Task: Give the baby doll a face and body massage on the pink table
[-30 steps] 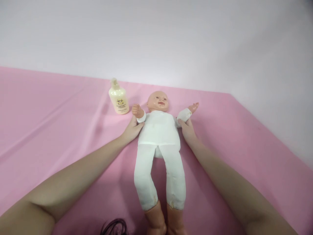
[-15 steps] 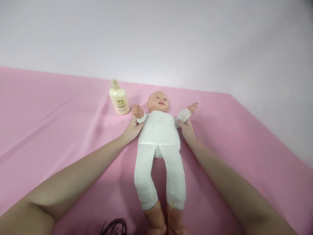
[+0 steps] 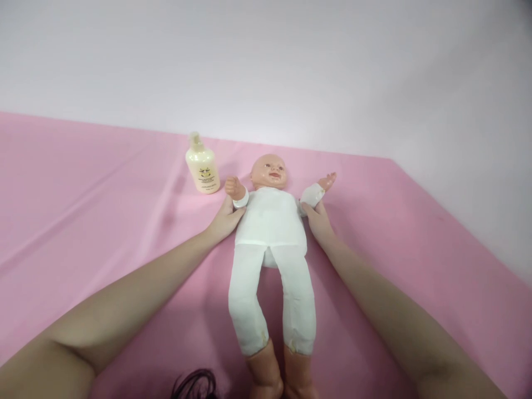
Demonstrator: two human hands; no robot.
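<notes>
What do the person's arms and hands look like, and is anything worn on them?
Both arms are bare from the bottom edge of the picture up to the fingers: no sleeves, gloves, watch, bracelets or rings show. The left hand and the right hand are plain, with no markings. The nails are too small to judge. Each forearm looks long and slender, narrowing towards the wrist.
</notes>
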